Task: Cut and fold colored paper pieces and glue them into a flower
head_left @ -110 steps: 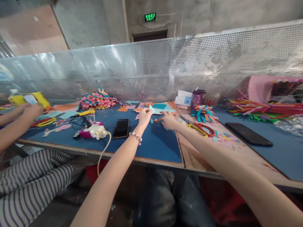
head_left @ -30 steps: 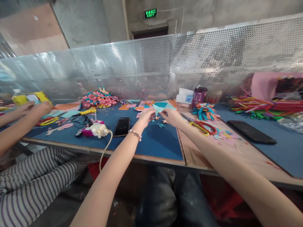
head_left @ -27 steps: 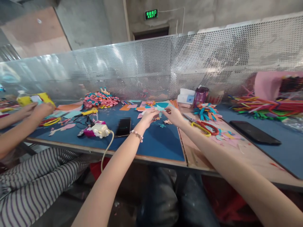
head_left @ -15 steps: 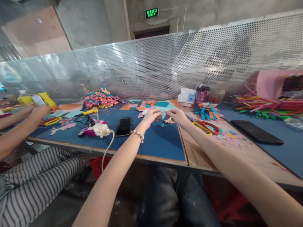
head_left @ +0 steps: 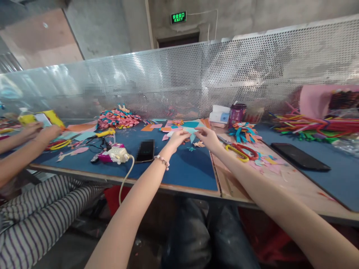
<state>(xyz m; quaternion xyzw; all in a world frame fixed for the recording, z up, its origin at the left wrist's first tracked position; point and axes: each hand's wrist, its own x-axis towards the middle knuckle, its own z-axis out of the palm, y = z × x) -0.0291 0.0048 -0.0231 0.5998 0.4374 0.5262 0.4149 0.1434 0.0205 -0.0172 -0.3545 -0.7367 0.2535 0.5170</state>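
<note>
Several things surround the paper [head_left: 192,137] above the tabletop [head_left: 185,173]: phone [head_left: 146,151] at 8 o'clock, scissors [head_left: 243,152] near 4, teal scrap [head_left: 191,149] at 6. Pale blue, tapering downward, the paper spans left hand [head_left: 177,139] and right hand [head_left: 209,139], each with fingers pinched closed at its edge.

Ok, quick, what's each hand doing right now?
Left hand: closed, pinching a light-blue paper piece.
Right hand: closed, pinching the same piece from its other side.
</note>
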